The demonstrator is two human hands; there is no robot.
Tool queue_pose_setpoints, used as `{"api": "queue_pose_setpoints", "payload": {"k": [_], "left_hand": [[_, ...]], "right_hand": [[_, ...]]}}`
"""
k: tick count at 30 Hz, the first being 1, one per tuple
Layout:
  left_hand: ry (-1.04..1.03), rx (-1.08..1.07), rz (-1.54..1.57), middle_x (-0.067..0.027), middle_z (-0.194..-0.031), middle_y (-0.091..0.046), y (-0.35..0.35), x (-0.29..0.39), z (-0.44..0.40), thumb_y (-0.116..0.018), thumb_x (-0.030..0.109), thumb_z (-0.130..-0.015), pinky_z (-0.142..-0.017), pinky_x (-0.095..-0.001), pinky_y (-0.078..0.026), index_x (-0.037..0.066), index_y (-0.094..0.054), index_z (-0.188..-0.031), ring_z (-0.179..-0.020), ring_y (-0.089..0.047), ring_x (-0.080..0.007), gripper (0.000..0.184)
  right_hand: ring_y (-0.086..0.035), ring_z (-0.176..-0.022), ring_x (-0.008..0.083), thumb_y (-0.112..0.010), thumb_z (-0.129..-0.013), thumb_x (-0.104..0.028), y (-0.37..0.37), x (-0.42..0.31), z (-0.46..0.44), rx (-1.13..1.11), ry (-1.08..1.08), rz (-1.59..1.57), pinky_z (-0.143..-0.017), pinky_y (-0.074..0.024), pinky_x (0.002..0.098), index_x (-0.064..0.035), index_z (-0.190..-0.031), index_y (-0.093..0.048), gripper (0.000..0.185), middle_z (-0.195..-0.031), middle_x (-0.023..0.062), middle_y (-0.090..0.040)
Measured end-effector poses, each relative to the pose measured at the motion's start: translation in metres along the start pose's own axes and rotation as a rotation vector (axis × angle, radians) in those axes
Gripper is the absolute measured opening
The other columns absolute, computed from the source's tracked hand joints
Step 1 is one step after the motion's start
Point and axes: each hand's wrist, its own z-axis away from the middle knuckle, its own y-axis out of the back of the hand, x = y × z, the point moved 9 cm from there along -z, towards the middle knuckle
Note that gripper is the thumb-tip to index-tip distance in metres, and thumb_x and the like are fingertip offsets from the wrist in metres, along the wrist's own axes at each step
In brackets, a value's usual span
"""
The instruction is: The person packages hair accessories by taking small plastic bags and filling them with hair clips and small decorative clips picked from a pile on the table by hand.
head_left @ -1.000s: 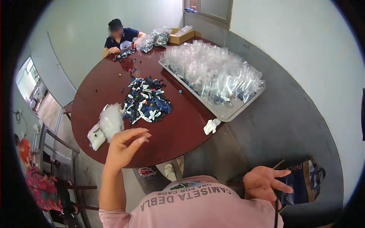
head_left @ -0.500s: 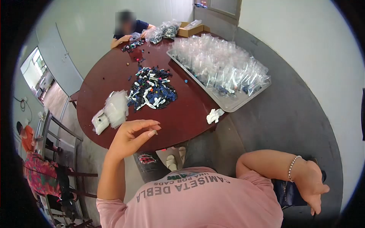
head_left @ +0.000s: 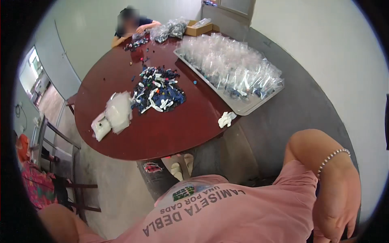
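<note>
My right hand [head_left: 338, 206] hangs low at the right edge, below a beaded bracelet. Its fingers point downward and are partly apart, with nothing visible in them; the tips run toward the bottom edge. My left hand is out of view; only the left upper arm [head_left: 60, 222] shows at the lower left. On the dark red table [head_left: 162, 139] lies a heap of small black, navy and white pieces [head_left: 160, 91]. Left of it rests a stack of clear plastic bags [head_left: 117, 113]. A metal tray [head_left: 247, 108] bears many filled clear bags [head_left: 231, 67].
A crumpled white tissue [head_left: 226, 119] lies at the table's near edge. Across the table a person [head_left: 131, 28] sits by more bagged pieces [head_left: 170, 30] and a cardboard box [head_left: 200, 28]. Dark chairs [head_left: 60, 133] and another person's patterned garment [head_left: 38, 178] are at the left.
My left hand has gone from above the near table edge out of view at the lower left. My right hand has dropped lower at the right, fingers turned downward. The view has shifted slightly.
</note>
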Motion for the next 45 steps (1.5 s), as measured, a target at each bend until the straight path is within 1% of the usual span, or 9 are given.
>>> {"api": "queue_pose_setpoints", "payload": {"k": [5, 7, 8, 10, 11, 21, 32, 39, 45], "left_hand": [[0.036, -0.005, 0.042, -0.014, -0.114, -0.061, 0.009, -0.001, 0.013, -0.049, 0.02, -0.095, -0.091, -0.036, -0.048, -0.001, -0.06, -0.118, -0.1, -0.059, -0.021, 0.033], [0.05, -0.001, 0.049, -0.0145, -0.116, -0.059, 0.012, -0.003, 0.017, -0.049, 0.021, -0.095, -0.091, -0.0365, -0.048, -0.001, -0.06, -0.119, -0.101, -0.059, -0.0217, 0.034], [0.056, -0.001, 0.054, -0.0148, -0.116, -0.059, 0.014, -0.003, 0.019, -0.049, 0.021, -0.095, -0.091, -0.0368, -0.048, -0.001, -0.06, -0.119, -0.102, -0.059, -0.022, 0.034], [0.072, 0.001, 0.062, -0.0153, -0.118, -0.058, 0.019, -0.004, 0.026, -0.049, 0.022, -0.095, -0.092, -0.0373, -0.047, -0.001, -0.059, -0.12, -0.103, -0.058, -0.0227, 0.035], [0.078, 0.001, 0.064, -0.0156, -0.119, -0.057, 0.023, -0.005, 0.029, -0.049, 0.022, -0.096, -0.092, -0.0376, -0.047, -0.001, -0.059, -0.121, -0.104, -0.058, -0.023, 0.035], [0.123, -0.01, 0.054, -0.0182, -0.126, -0.052, 0.036, -0.026, 0.041, -0.047, 0.026, -0.096, -0.094, -0.0401, -0.046, 0.0, -0.056, -0.124, -0.11, -0.055, -0.0262, 0.04], [0.143, 0.005, 0.057, -0.0211, -0.134, -0.046, 0.034, -0.035, 0.059, -0.046, 0.031, -0.096, -0.097, -0.0429, -0.044, 0.0, -0.053, -0.129, -0.117, -0.052, -0.0298, 0.045], [0.14, -0.008, 0.02, -0.0229, -0.139, -0.043, 0.04, -0.041, 0.06, -0.045, 0.034, -0.097, -0.098, -0.0446, -0.043, 0.0, -0.051, -0.132, -0.121, -0.05, -0.0321, 0.049], [0.114, -0.026, 0.002, -0.0245, -0.143, -0.039, 0.052, -0.045, 0.054, -0.045, 0.036, -0.097, -0.1, -0.0462, -0.042, 0.0, -0.05, -0.134, -0.125, -0.048, -0.034, 0.052]], "right_hand": [[0.005, -0.15, 0.0171, -0.046, -0.084, 0.007, -0.014, 0.007, -0.008, 0.093, 0.021, -0.168, -0.119, -0.0113, 0.0362, 0.0075, -0.151, -0.013, 0.074, -0.164, 0.0099, -0.001], [-0.008, -0.15, 0.0187, -0.048, -0.083, 0.007, -0.021, -0.004, -0.01, 0.138, 0.157, -0.075, -0.118, -0.0179, 0.0366, 0.0073, -0.149, -0.021, 0.071, -0.162, 0.0123, -0.01], [-0.008, -0.15, 0.0187, -0.048, -0.083, 0.007, -0.024, -0.005, -0.008, 0.154, 0.162, -0.077, -0.118, -0.0179, 0.0366, 0.0073, -0.149, -0.021, 0.071, -0.162, 0.0123, -0.01], [-0.022, -0.145, 0.0183, -0.05, -0.087, 0.003, -0.043, -0.009, -0.001, 0.103, 0.189, -0.053, -0.115, -0.0239, 0.0368, 0.0049, -0.145, -0.032, 0.061, -0.159, 0.0132, -0.022], [-0.023, -0.144, 0.0183, -0.05, -0.087, 0.002, -0.048, -0.01, -0.001, 0.103, 0.186, -0.062, -0.114, -0.0246, 0.0367, 0.0049, -0.144, -0.032, 0.06, -0.158, 0.0133, -0.023], [-0.033, -0.131, 0.0184, -0.05, -0.09, 0.0, -0.095, -0.02, 0.008, -0.028, -0.065, -0.401, -0.106, -0.0315, 0.0352, 0.005, -0.138, -0.039, 0.05, -0.148, 0.0138, -0.033], [-0.044, -0.116, 0.0186, -0.051, -0.093, -0.002, -0.138, -0.034, 0.024, -0.253, -0.216, -0.919, -0.098, -0.0391, 0.0336, 0.0051, -0.131, -0.047, 0.039, -0.137, 0.0144, -0.044], [-0.051, -0.107, 0.0187, -0.051, -0.095, -0.003, -0.171, -0.045, 0.044, -0.423, -0.536, -1.232, -0.092, -0.0439, 0.0326, 0.0051, -0.127, -0.052, 0.033, -0.13, 0.0147, -0.051], [-0.057, -0.099, 0.0187, -0.051, -0.096, -0.005, -0.193, -0.069, 0.092, -0.691, -1.056, -1.365, -0.087, -0.048, 0.0317, 0.0052, -0.123, -0.056, 0.029, -0.124, 0.015, -0.057]]}}
